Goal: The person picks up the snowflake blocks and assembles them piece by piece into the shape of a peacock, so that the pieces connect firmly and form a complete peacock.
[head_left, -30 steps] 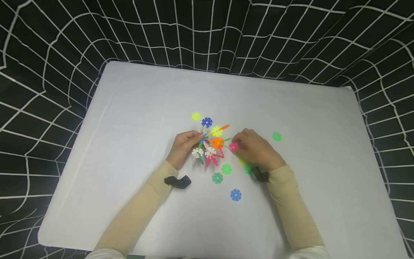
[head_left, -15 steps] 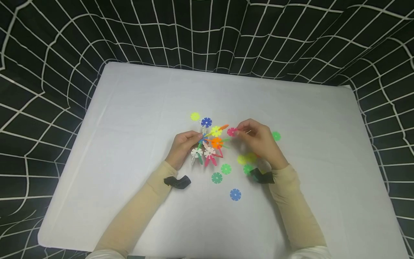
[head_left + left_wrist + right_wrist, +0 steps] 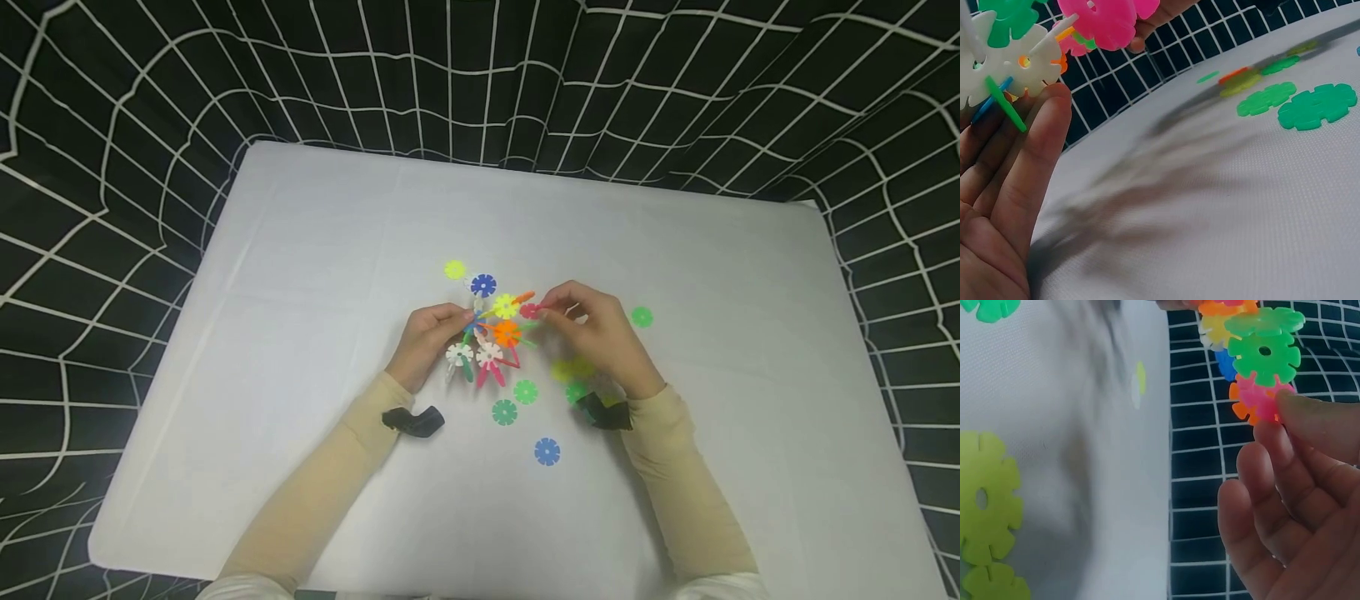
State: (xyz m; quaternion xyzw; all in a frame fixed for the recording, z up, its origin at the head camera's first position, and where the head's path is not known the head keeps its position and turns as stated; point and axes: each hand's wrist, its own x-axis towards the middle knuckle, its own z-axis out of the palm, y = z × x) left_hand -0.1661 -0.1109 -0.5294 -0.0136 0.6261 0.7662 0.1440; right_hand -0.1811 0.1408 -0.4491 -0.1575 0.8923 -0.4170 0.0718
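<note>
My left hand (image 3: pixel 427 343) holds a cluster of interlocking snowflake discs (image 3: pixel 506 334) up off the table by its left side. The cluster mixes white, orange, yellow, blue, green and pink pieces. In the left wrist view a white disc (image 3: pixel 1038 69) of it rests at the fingertips. Between thumb and fingers, my right hand (image 3: pixel 603 337) pinches a pink snowflake disc (image 3: pixel 1263 397). That disc is at the cluster's right side, close by the green discs (image 3: pixel 1264 359); whether it is slotted in I cannot tell.
Loose discs lie on the white table (image 3: pixel 337 250): green ones (image 3: pixel 505 412) and a blue one (image 3: pixel 547 452) in front, yellow ones (image 3: pixel 562 370) under the right hand, a green one (image 3: pixel 642 317) to the right, a yellow one (image 3: pixel 454 269) behind. Dark netted cloth (image 3: pixel 465 83) surrounds the table.
My right hand has lifted the pink disc away from the cluster's lower right, then brought it leftward to the upper right side, near the orange piece. The left hand stays nearly still.
</note>
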